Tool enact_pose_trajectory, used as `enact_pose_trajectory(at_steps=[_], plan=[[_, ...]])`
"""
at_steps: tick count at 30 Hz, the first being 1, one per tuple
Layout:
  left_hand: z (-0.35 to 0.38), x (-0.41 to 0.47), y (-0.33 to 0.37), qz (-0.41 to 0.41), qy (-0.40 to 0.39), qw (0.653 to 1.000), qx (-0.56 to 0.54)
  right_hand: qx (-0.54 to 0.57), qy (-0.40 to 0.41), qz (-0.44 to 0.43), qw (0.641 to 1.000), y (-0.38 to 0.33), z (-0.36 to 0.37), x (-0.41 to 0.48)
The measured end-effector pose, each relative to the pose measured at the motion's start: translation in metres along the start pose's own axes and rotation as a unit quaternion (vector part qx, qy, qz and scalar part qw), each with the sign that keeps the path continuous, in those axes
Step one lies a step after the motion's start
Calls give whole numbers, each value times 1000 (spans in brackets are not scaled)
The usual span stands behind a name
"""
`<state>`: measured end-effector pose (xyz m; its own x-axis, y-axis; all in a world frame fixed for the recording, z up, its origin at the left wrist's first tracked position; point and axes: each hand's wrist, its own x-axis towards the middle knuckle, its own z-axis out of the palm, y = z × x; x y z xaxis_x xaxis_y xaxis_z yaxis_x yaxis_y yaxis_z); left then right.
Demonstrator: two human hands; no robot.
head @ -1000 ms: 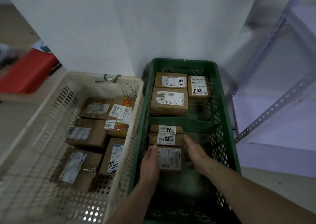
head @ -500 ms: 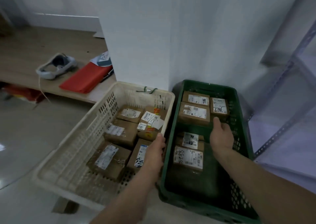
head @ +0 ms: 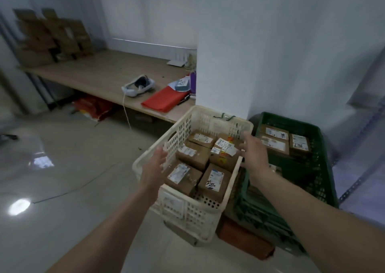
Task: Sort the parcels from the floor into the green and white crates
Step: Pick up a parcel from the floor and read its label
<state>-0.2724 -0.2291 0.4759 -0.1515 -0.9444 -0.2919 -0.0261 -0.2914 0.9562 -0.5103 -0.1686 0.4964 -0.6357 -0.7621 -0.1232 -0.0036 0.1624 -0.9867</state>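
Observation:
A white crate [head: 183, 208] stands on the floor with several brown labelled parcels [head: 192, 154] inside. To its right stands a green crate [head: 318, 181], also holding brown parcels [head: 274, 141] at its far end. My left hand [head: 155, 166] reaches over the white crate's left rim with fingers spread and relaxed, holding nothing. My right hand [head: 253, 152] hovers over the white crate's right rim, between the two crates, fingers loosely extended and empty.
A low wooden bench [head: 100, 75] runs along the wall, carrying a white headset [head: 138, 84], a red folder [head: 164, 101] and stacked cardboard boxes [head: 52, 37]. A white pillar [head: 225, 64] stands behind the crates. Metal shelving [head: 358, 179] is at the right. A brown box [head: 245, 239] lies under the crates.
My head has lifted and pulled back, so more of the room shows. Both hands left the green crate and moved left to the two sides of the white crate.

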Motion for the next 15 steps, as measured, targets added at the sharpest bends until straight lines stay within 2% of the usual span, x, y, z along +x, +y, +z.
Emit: enact_pose_trajectory(at_steps=[4, 8, 12, 15], plan=[[-70, -35, 10, 6, 64, 998, -16, 10, -143, 18, 989, -23, 75, -34], [-156, -72, 6, 25, 173, 984, -38, 13, -252, 49, 966, -30, 151, -66], [-242, -125, -15, 22, 296, 953, -69, -18, -334, 52, 941, -18, 222, -114], [-292, -176, -42, 2, 389, 917, -87, -54, -410, 48, 909, 0, 263, -155]])
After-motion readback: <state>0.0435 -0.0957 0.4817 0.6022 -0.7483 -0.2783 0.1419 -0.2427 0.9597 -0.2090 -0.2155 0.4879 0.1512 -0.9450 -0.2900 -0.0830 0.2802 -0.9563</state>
